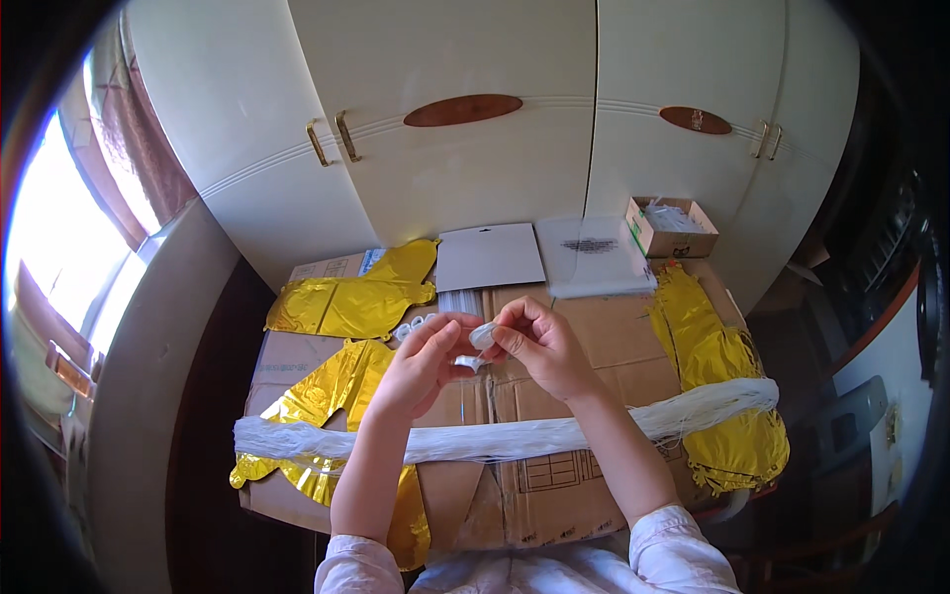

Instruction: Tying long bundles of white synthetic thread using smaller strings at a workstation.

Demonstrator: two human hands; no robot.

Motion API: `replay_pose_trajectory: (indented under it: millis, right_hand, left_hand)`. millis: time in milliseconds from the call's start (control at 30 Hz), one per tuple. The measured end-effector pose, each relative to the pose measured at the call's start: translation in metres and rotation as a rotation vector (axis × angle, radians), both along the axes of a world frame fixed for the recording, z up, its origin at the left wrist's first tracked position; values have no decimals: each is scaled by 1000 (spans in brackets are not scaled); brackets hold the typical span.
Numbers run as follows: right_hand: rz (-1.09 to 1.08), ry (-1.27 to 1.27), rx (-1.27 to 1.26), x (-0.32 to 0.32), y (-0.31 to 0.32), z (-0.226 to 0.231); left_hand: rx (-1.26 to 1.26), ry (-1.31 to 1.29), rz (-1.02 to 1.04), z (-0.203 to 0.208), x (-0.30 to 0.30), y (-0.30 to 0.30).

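Note:
Over the middle of the cardboard, my right hand (542, 348) pinches a small white, flat, ribbon-like bundle (483, 336) between thumb and fingertips. My left hand (432, 358) meets it from the other side, its fingers curled and closed against the bundle's left edge. A loose white end (469, 362) sticks out below, by the left fingertips. What exactly the bundle is made of is too small to tell. Just past my left hand lie several white loops (414, 326). Beneath both forearms a long hank of white string (515, 438) stretches across the table.
Flat gold foil balloons lie at the far left (341, 305), near left (332, 391) and right (727, 381). Toward the back are a grey-white board (491, 257), a clear plastic bag (594, 259) and a small carton (683, 238) with white pieces. Cabinet doors (445, 178) stand behind the cardboard-covered table (623, 346).

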State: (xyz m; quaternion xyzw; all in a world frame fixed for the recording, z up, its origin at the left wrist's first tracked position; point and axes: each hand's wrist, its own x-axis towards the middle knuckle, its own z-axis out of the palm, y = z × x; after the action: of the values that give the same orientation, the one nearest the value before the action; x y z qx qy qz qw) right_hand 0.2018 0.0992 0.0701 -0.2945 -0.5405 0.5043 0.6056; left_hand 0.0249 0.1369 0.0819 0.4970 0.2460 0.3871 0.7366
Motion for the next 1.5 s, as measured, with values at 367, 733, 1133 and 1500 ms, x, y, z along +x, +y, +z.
replay_pose_trajectory:
  millis: [367,733,1133,1500]
  right_hand:
    - [-70,-48,49,6,3,-4]
    - [1,-37,56,3,1,-2]
    - [-14,-180,55,5,0,-2]
    - [-96,-296,130,0,-1,-2]
  left_hand:
    - [51,-76,-68,6,0,-7]
    - [163,-88,15,-2,-1,-3]
    - [136,-68,-66,-4,-5,-1]
    - [270,176,132,-2,-14,13]
